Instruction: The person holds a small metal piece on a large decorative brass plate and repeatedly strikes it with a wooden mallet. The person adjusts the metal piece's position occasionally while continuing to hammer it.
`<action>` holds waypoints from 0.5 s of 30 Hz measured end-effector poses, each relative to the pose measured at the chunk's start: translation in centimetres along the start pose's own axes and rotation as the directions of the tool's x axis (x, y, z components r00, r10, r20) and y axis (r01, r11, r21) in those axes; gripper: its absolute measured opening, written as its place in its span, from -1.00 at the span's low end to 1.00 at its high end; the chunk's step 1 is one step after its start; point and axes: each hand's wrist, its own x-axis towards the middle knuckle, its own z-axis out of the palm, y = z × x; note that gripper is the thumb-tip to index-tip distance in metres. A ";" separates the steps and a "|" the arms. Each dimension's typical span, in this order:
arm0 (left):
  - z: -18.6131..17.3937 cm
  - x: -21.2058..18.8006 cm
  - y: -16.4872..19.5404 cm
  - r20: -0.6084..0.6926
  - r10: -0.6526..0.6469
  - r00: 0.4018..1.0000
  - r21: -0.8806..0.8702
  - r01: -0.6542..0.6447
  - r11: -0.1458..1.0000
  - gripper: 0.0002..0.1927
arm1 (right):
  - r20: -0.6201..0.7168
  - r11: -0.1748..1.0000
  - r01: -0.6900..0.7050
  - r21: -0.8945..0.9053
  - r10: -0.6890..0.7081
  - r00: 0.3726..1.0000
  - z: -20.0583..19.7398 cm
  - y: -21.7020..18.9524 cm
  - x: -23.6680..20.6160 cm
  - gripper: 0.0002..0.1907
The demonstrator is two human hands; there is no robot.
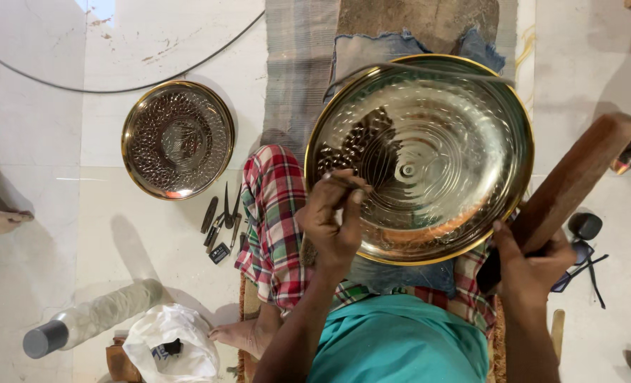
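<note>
The left hand (334,220) pinches a thin punch against the near left rim of the brass plate (436,142) on the lap. The right hand (532,266) is clenched around a wooden mallet (571,181). A second plate (178,139) lies on the floor.

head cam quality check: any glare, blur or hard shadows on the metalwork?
Head view: strong specular glare across the large brass plate, washing out its right half; the wooden mallet in the right hand is soft and blurred; the left hand and its thin tool are fairly sharp; the small plate is evenly lit; soft shadows fall on the pale floor.
</note>
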 end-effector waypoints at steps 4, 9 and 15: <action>2.4 -0.8 0.8 0.064 -0.377 0.924 -0.287 0.379 0.880 -0.79 | 0.000 0.997 -0.063 0.042 0.063 0.998 0.1 1.1 -3.5 -0.78; 4.2 -1.5 0.7 0.060 -0.433 0.899 -0.186 0.436 0.880 -0.75 | 0.058 0.989 -0.126 -0.080 0.131 0.990 0.4 -0.5 -6.3 -0.75; 4.2 -2.2 0.6 0.094 -0.212 0.973 0.185 0.192 0.964 -0.76 | 0.135 0.941 0.168 -0.293 -0.133 0.982 -1.7 -4.1 -5.0 -0.62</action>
